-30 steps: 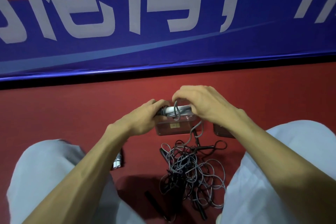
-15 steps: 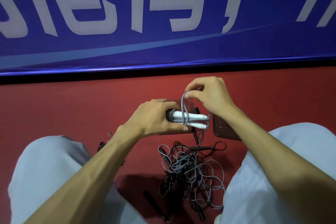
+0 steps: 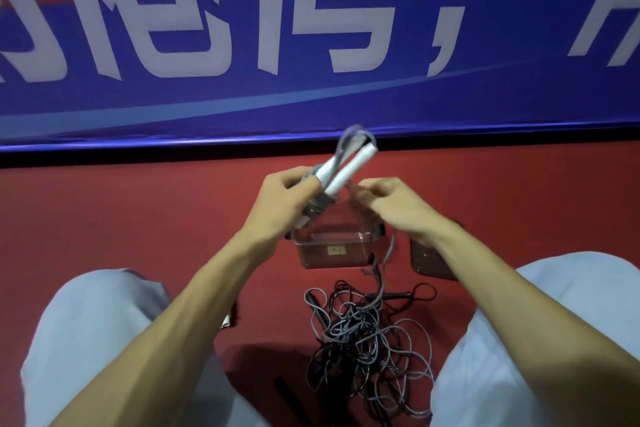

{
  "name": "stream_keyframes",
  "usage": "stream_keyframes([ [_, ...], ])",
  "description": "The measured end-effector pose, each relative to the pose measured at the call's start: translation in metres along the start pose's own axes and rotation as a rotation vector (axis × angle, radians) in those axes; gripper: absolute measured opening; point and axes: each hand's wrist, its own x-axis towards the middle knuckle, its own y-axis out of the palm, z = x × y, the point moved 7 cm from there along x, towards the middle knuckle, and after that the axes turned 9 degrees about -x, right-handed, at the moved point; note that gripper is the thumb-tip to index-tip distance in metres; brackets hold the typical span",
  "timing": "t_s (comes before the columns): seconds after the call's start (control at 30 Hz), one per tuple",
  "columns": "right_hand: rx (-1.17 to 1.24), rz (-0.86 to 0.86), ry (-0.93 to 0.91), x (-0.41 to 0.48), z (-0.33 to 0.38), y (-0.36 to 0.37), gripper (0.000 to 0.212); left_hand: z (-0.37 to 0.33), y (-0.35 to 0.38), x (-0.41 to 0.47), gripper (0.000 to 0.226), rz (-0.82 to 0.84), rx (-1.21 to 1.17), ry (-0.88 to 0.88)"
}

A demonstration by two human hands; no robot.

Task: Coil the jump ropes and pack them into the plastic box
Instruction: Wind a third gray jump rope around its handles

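Note:
My left hand (image 3: 284, 199) grips the two white handles of a jump rope (image 3: 346, 166), tilted up and to the right, with grey cord wound round them and a loop over their tips. My right hand (image 3: 391, 204) pinches the grey cord just right of the handles; the cord runs down from it to a tangled heap of grey and black ropes (image 3: 367, 340) on the red floor between my knees. The clear plastic box (image 3: 332, 250) stands on the floor below my hands, partly hidden by them.
The box lid (image 3: 429, 260) lies right of the box, under my right forearm. Another white handle end (image 3: 227, 321) shows by my left forearm. A black handle (image 3: 287, 392) lies near the heap. A blue banner wall (image 3: 311, 97) stands close behind.
My left hand has lifted the handles and tilted them upward to the right. My right hand has dropped from the loop above the handles to their right side, pulling cord.

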Motion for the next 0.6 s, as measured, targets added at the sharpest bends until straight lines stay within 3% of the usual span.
stream_keyframes([
  [0.1, -0.15, 0.159, -0.019, 0.002, -0.007, 0.018, 0.01, 0.006, -0.013, 0.005, 0.042, -0.096, -0.133, -0.077],
  [0.17, -0.237, 0.186, -0.014, 0.005, -0.014, 0.021, 0.015, 0.009, -0.018, 0.006, 0.052, -0.126, -0.18, -0.116],
  [0.27, -0.46, 0.215, 0.055, 0.005, -0.029, 0.026, 0.02, 0.008, -0.023, 0.008, 0.044, -0.157, -0.237, -0.121],
  [0.37, -0.632, 0.341, 0.099, 0.002, -0.045, 0.039, 0.008, 0.004, -0.027, 0.008, 0.027, -0.199, -0.252, -0.098],
  [0.6, -0.401, 0.123, 0.048, 0.003, -0.017, 0.013, 0.016, 0.01, -0.06, 0.014, 0.018, -0.394, -0.155, -0.045],
])
